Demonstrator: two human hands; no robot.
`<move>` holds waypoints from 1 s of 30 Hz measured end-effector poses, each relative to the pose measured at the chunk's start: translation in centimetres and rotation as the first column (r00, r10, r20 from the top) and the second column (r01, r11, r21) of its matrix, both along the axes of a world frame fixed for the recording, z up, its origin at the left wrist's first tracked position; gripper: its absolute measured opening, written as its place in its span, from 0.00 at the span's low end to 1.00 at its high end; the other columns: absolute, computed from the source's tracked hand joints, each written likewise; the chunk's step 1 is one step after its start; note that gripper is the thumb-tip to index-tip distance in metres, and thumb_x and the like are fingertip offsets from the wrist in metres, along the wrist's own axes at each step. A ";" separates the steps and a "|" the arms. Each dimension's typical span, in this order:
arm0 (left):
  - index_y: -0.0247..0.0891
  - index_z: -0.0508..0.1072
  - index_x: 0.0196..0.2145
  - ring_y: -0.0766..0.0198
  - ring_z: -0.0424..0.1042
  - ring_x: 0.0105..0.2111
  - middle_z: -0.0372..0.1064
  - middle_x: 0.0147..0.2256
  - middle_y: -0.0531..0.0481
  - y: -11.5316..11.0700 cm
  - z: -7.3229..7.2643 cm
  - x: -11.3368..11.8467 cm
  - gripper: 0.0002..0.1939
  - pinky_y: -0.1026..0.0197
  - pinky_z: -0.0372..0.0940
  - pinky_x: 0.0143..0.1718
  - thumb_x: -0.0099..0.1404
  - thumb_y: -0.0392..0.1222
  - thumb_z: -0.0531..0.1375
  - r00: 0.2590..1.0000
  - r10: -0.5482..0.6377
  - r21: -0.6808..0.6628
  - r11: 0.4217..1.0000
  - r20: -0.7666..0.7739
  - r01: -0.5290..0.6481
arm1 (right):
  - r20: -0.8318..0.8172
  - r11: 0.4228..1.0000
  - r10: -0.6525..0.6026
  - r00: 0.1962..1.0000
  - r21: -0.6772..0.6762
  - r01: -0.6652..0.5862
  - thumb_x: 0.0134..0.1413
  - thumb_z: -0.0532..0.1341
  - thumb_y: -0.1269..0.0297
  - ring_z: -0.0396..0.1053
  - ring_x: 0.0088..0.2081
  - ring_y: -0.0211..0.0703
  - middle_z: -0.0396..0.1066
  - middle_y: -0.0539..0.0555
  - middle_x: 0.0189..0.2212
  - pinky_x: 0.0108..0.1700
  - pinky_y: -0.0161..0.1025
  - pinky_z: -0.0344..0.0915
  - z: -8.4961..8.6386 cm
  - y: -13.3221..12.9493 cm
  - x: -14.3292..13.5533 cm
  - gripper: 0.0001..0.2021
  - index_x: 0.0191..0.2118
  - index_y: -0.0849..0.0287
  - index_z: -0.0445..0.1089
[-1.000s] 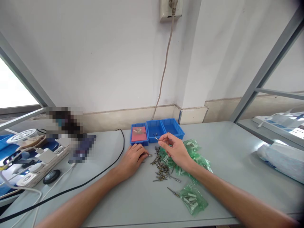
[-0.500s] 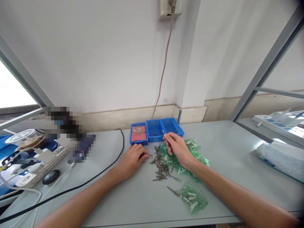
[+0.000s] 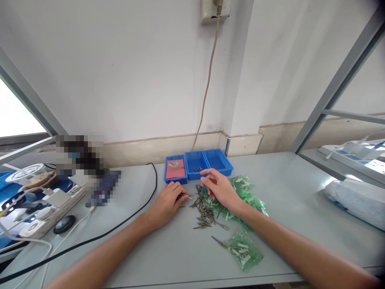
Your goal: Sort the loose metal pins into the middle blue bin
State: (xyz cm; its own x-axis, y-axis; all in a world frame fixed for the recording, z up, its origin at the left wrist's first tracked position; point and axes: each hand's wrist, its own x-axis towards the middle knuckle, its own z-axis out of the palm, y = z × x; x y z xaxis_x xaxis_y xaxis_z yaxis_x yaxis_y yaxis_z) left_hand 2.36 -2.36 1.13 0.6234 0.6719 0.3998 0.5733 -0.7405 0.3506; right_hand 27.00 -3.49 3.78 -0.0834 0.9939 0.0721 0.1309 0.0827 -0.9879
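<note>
My left hand (image 3: 169, 200) rests on the table with its fingers curled around a few small metal pins, whose ends stick out past the thumb. Just in front of the middle blue tray (image 3: 197, 159), my right hand (image 3: 217, 186) hovers with fingers apart and nothing visible in them. Inside that tray lie a few pins (image 3: 197, 169). Between the hands is a loose pile of metal pins (image 3: 205, 214), each with a thin shank and a thicker part. Green plastic bags (image 3: 243, 184) lie under and beyond my right hand, and another green bag (image 3: 245, 253) holding pins is nearer me.
The left blue tray (image 3: 176, 180) holds a red sheet with a small clear packet. A right blue tray (image 3: 219, 158) adjoins the middle one. A black cable (image 3: 120, 220) crosses the left side, near a power strip (image 3: 39, 224) and a round black object (image 3: 64, 224).
The pin that was in my right fingertips has left them, and a pin now shows in the middle tray. My right hand has shifted slightly left and its fingers have opened. My left hand stays put.
</note>
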 end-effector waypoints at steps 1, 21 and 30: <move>0.39 0.72 0.41 0.58 0.67 0.40 0.71 0.39 0.48 -0.1 0.1 0.0 0.14 0.54 0.60 0.44 0.82 0.46 0.51 1.000 -0.009 0.009 1.000 0.018 0.009 | 0.073 0.998 0.019 0.997 0.063 -0.024 0.63 0.64 0.52 0.64 0.26 0.39 0.72 0.48 0.32 0.25 0.36 0.60 -0.1 -0.1 -0.1 0.12 0.47 0.52 0.73; 0.40 0.74 0.42 0.58 0.69 0.40 0.73 0.38 0.47 -0.5 0.7 0.1 0.14 0.54 0.62 0.45 0.82 0.47 0.53 0.994 -0.028 0.106 0.994 0.109 0.016 | 0.340 0.929 0.088 0.936 0.311 -0.200 0.67 0.62 0.60 0.69 0.35 0.43 0.75 0.51 0.36 0.35 0.39 0.62 0.3 -1.6 -0.9 0.07 0.36 0.53 0.74; 0.41 0.77 0.48 0.59 0.71 0.42 0.74 0.42 0.47 0.1 0.3 -0.3 0.11 0.54 0.64 0.46 0.81 0.43 0.54 0.995 -0.038 0.128 0.991 0.088 0.026 | -0.041 0.993 -0.009 0.999 0.115 0.014 0.61 0.62 0.61 0.77 0.37 0.46 0.79 0.57 0.46 0.23 0.35 0.65 1.0 -1.1 -0.5 0.11 0.29 0.54 0.62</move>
